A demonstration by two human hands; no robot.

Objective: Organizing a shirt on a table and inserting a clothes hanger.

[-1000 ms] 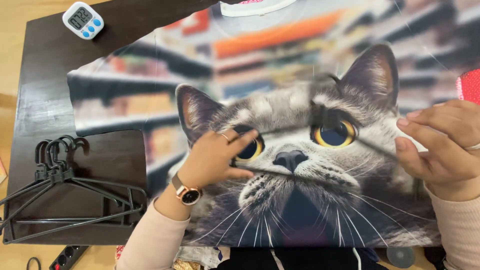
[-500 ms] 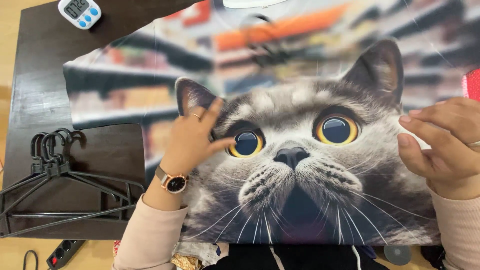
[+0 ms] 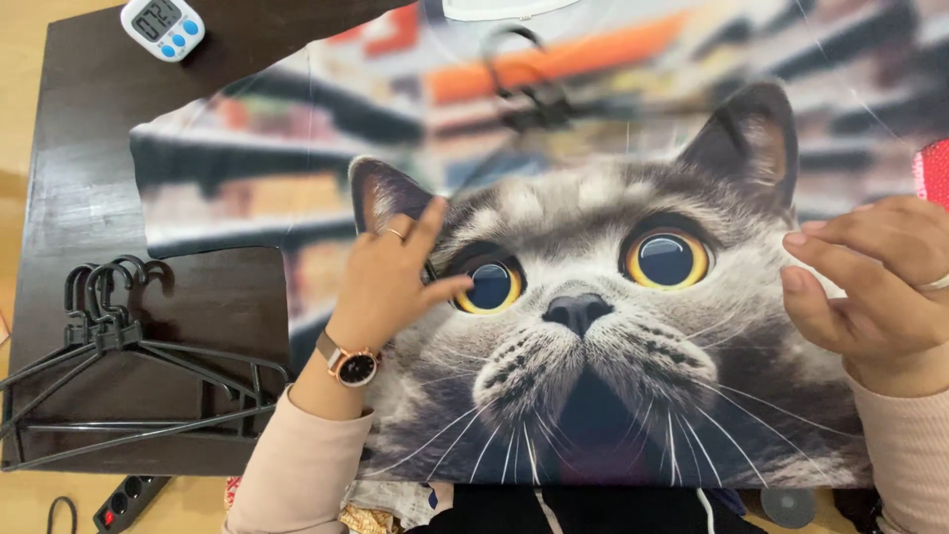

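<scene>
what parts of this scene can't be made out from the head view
- Hanger under the cat-print shirt: motion-blurred, and its arms are barely traceable through the fabric.
- Shirt collar: cut off by the top edge.
- Right hand: wrist runs off the right edge; whether its fingers pinch fabric or hanger is unclear.
- Red item: mostly outside the right edge.
- Clothes pile below the table: cropped by the bottom edge.

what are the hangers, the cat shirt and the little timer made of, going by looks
Hangers: likely moulded plastic, matte dark grey, with thin flat bars and chunky hook bases.
Cat shirt: soft fabric, probably a smooth synthetic knit; the photo print covers it edge to edge and it lies limp with slight ripples.
Timer: hard white plastic with a faint sheen, blue buttons, grey display.
</scene>
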